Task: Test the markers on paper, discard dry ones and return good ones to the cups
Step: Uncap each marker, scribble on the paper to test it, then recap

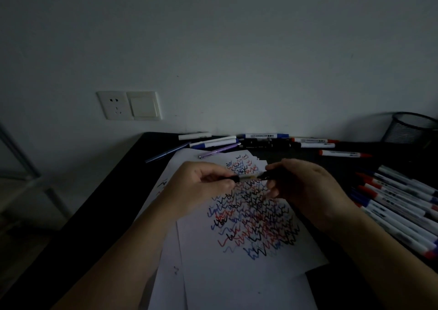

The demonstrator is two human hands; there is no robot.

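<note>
Both hands hold one black marker (246, 178) level above the scribbled paper (237, 274): the left hand (201, 184) pinches its barrel, the right hand (305, 186) grips its other end. Right of the right hand, a row of markers (398, 205) crowds the worktop (99, 215) edge; beyond both hands, loose markers (260, 141) line the wall.

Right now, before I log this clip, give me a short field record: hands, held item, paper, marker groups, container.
left hand: grips one end of the black marker
right hand: grips its other end
black marker: held level above the paper, capped or uncapped unclear
paper: top sheet covered with red, blue and black zigzags
far markers: loose along the wall edge
right markers: a row lying side by side
mesh cup: far right corner, contents not visible
</note>
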